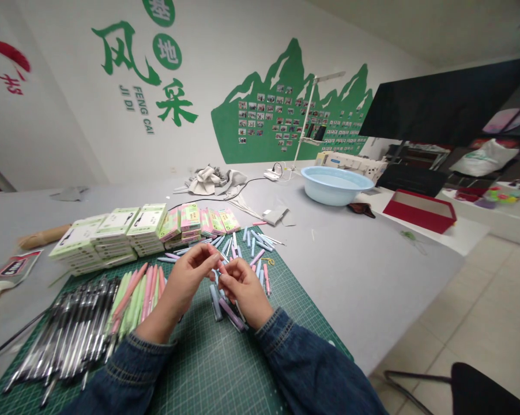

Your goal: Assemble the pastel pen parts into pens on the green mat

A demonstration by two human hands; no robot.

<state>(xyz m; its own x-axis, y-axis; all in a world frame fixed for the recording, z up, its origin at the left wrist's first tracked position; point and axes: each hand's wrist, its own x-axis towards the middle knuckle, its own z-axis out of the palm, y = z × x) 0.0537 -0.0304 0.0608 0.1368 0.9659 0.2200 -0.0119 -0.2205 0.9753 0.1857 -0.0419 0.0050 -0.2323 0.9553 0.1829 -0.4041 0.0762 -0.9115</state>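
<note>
My left hand and my right hand meet over the green cutting mat. Fingertips of both are pinched on a small pink pen part, largely covered by the fingers. Blue and purple pen parts lie just under my right hand. Behind my hands spreads a loose pile of pen parts in blue, purple and pink. To the left of my left hand rest a row of pink and green pens and many clear pens with black grips.
Stacked white-green boxes and small pink-green boxes stand behind the pens. Further back are crumpled cloths, a light-blue basin and a sewing machine. A red box sits at the right; a black chair is at lower right.
</note>
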